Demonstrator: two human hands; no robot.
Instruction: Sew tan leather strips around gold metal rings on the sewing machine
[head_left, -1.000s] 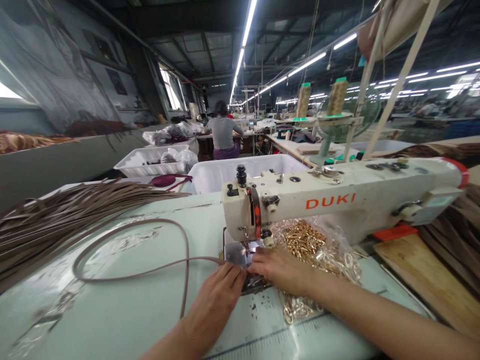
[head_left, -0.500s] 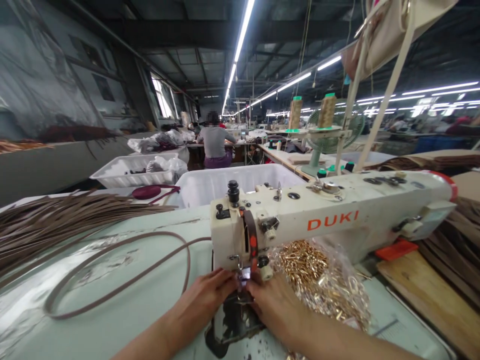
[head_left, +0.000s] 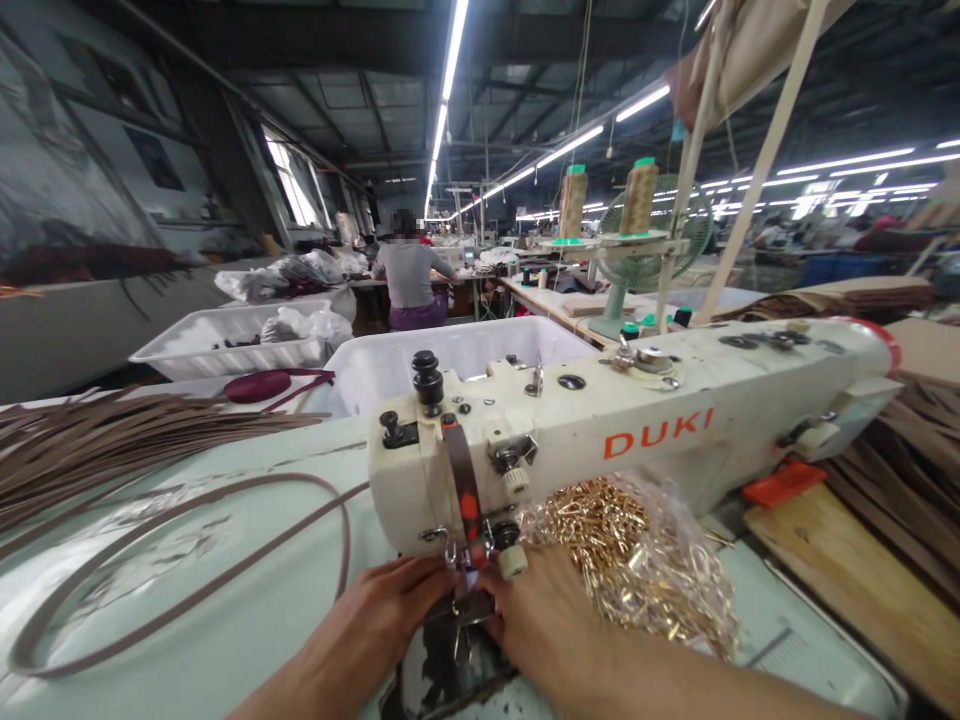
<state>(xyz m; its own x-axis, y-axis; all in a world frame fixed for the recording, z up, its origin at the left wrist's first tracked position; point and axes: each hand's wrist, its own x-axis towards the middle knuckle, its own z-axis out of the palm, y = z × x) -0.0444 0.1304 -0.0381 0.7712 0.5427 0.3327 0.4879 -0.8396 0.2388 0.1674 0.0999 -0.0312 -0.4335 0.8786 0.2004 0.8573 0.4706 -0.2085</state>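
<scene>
The left hand and the right hand were pressed close together at the foot of the sewing machine, fingertips meeting just below the needle area, so that the work could be steadied from both sides where the stitch fell. Whether anything was pinched between the fingers could not be told, since the piece was hidden under them and the machine head. A brown strap was looped across the pale green surface toward the needle, laid slack so it could feed freely. Just beside the right hand a clear bag of gold metal clasps was kept within easy reach. A fan of brown strips was spread to the far left, and white bins stood behind the machine.
</scene>
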